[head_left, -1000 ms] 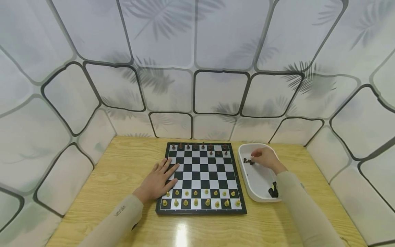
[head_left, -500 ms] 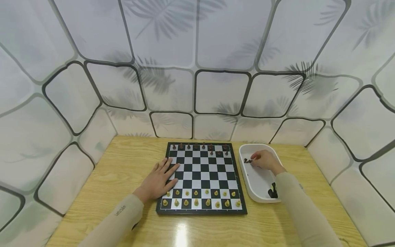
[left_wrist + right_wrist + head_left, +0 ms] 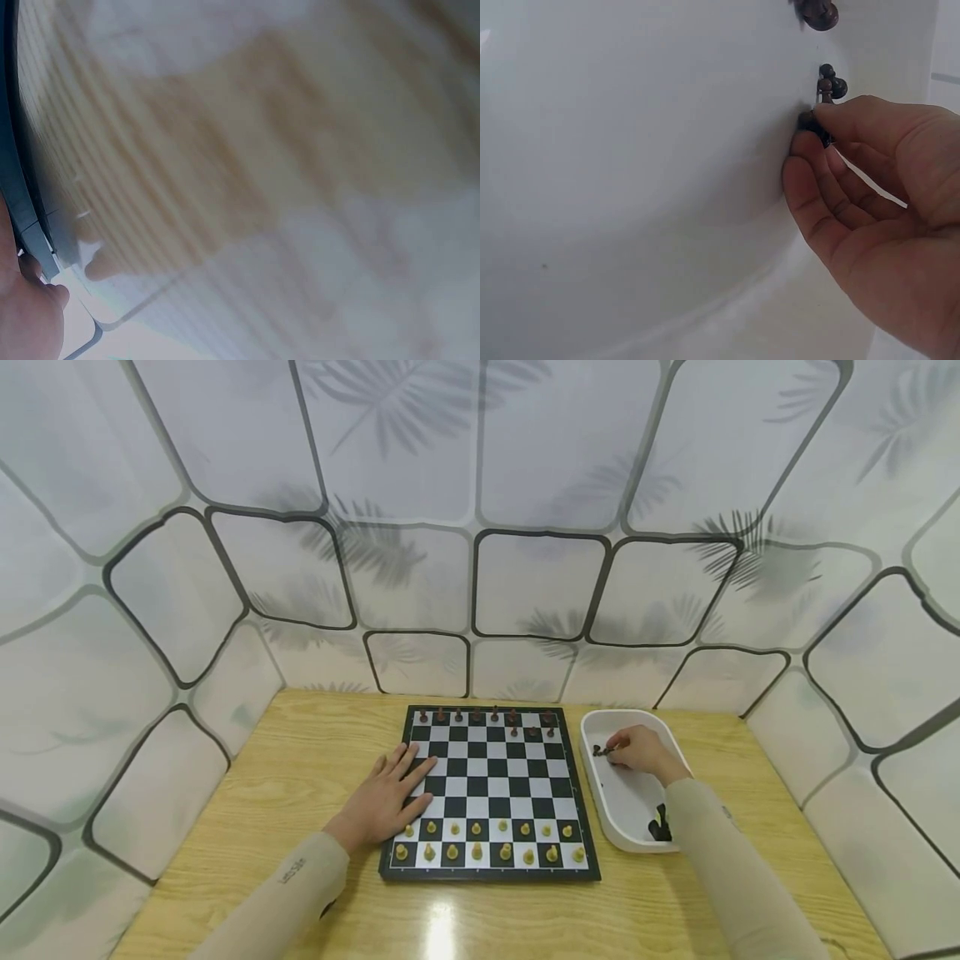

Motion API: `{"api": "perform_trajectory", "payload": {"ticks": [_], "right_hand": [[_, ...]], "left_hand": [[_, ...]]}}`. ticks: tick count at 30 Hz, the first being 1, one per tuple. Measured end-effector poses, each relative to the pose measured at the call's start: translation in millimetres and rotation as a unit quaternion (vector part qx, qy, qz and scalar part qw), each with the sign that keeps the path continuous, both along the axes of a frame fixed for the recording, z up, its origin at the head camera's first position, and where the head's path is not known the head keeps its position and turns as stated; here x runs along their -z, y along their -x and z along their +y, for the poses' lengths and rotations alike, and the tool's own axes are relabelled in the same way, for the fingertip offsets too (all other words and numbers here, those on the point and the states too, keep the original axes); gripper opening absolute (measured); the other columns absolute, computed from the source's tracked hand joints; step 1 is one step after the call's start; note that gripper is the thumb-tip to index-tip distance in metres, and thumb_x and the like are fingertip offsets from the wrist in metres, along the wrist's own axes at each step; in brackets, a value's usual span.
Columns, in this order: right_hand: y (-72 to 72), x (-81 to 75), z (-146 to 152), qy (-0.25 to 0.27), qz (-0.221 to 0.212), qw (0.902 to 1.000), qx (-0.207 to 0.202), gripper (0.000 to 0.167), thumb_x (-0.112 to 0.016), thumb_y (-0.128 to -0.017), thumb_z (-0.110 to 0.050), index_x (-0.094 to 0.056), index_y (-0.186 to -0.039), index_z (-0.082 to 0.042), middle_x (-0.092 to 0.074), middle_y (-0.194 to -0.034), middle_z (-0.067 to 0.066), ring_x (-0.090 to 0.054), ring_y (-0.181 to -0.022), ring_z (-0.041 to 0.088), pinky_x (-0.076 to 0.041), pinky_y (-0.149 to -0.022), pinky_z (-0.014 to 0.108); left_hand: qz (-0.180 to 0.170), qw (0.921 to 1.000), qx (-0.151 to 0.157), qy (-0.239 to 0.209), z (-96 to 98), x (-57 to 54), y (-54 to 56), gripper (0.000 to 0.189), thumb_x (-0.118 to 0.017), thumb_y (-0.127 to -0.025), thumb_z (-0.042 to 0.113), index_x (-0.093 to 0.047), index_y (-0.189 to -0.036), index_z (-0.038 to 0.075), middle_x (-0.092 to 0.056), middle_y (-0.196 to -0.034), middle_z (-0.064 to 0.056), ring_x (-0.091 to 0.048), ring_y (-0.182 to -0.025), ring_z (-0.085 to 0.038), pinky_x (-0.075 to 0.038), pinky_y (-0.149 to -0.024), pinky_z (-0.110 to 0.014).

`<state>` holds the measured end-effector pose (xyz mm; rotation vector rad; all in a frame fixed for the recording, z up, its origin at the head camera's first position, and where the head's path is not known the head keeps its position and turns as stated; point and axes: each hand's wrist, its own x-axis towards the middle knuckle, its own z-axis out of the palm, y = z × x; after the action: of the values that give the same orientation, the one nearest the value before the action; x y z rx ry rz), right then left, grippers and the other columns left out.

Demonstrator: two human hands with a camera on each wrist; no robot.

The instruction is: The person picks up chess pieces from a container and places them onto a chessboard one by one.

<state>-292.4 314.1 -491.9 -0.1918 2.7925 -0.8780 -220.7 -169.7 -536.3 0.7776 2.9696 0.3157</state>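
Note:
My left hand [image 3: 385, 797] rests flat with spread fingers on the left edge of a black-and-white chessboard [image 3: 487, 768]. Inside a white tray [image 3: 609, 833] right of the board, my right hand [image 3: 640, 749] pinches a dark chess piece [image 3: 810, 124] between thumb and fingertips, most of it hidden. Close by lie a few other dark chess pieces [image 3: 838, 86]; another dark piece [image 3: 820, 13] is farther up in the right wrist view. Pale yellow chess pieces [image 3: 477, 852] fill two rows at the near side. Reddish-brown chess pieces [image 3: 459, 716] stand along the far side.
A black object with a yellow-green patch [image 3: 659, 825] lies in the near right of the tray, partly behind my right sleeve. The wooden table [image 3: 270, 760] meets a patterned curtain [image 3: 420, 664] behind the board. The left wrist view shows mainly blurred table.
Deep in the tray, my right hand has shifted slightly nearer and its fingers have drawn together around a dark piece. My left hand keeps its place on the board's edge.

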Motion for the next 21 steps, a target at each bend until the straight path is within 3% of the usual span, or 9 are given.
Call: {"api": "perform_trajectory", "payload": {"ticks": [10, 21], "right_hand": [[0.6, -0.3, -2.0, -0.008, -0.01, 0.9999, 0.011, 0.018, -0.076, -0.091, -0.007, -0.073, -0.103, 0.006, -0.074, -0.091, 0.014, -0.064, -0.072, 0.012, -0.053, -0.063, 0.024], [-1.0, -2.9, -3.7, 0.028, 0.014, 0.9995, 0.006, 0.015, -0.072, -0.094, -0.005, -0.071, -0.103, 0.007, -0.076, -0.09, 0.017, -0.07, -0.068, 0.014, -0.055, -0.061, 0.024]], "left_hand": [[0.007, 1.0, 0.004, -0.002, 0.1, 1.2, 0.1, 0.07, -0.036, -0.11, 0.061, -0.028, -0.169, 0.025, -0.016, -0.177, -0.016, -0.012, -0.165, -0.04, -0.02, -0.13, -0.064], [0.007, 1.0, 0.004, 0.0, 0.4, -2.0, -0.6, 0.069, -0.038, -0.11, 0.06, -0.029, -0.169, 0.024, -0.017, -0.176, -0.017, -0.014, -0.164, -0.042, -0.022, -0.129, -0.065]]}}
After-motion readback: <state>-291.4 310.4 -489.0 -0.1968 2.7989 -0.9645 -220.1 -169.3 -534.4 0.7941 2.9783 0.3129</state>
